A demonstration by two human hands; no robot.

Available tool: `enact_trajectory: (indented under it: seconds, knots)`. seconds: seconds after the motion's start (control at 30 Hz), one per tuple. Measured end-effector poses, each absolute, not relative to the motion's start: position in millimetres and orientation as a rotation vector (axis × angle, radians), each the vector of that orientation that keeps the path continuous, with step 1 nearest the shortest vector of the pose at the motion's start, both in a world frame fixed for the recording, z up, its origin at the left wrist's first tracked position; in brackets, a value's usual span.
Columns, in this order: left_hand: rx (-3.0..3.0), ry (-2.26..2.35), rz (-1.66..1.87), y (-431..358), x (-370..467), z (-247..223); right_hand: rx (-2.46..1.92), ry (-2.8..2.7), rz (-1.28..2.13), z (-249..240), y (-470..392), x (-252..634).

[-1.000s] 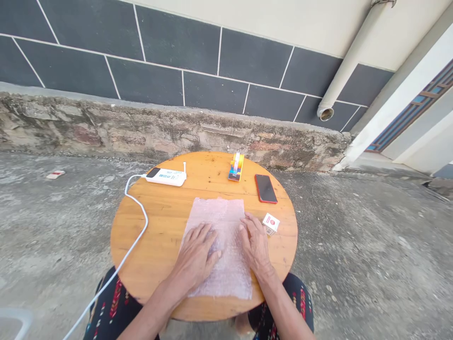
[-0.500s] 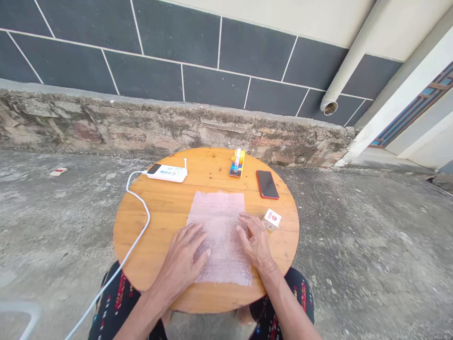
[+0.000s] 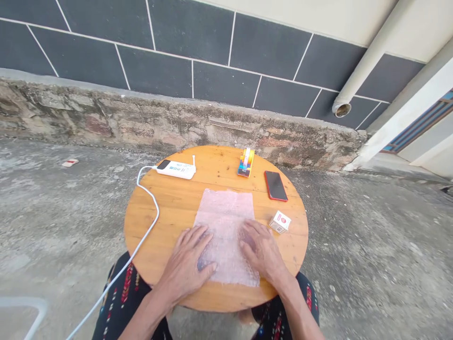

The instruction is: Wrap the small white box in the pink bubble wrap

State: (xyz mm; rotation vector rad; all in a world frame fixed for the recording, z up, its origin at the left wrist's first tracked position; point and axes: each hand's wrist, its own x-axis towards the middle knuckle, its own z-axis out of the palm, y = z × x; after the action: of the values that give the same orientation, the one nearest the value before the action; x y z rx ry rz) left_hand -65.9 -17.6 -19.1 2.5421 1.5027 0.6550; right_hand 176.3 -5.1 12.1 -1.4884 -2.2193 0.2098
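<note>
on round wooden tabletop (image 3: 179,208), bumpy sheet (image 3: 227,236)

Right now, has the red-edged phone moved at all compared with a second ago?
No. Judged against the wooden table, the phone lies in the same spot near the right edge; only the camera's view has shifted.
</note>
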Motion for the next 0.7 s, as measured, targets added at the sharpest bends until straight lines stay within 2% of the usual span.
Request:
enact_trajectory:
  seconds: [0.2, 0.37, 0.5, 0.7]
  knots:
    - [2.529, 1.523, 0.664, -18.7, -64.9, -20.7, -1.484, -2.430, 0.304, 18.6, -44.4, 171.8]
    - [2.535, 1.512, 0.635, -18.6, -65.5, -22.3, -1.544, -2.374, 0.229, 5.6, -67.4, 206.0]
    - [2.530, 1.491, 0.704, -18.7, -68.4, -26.9, -1.614, -2.109, 0.193, 4.4, -76.4, 237.3]
    - [2.402, 1.455, 0.989, -19.0, -78.0, -34.5, -1.600, -1.563, 0.115, 8.3, -48.3, 263.9]
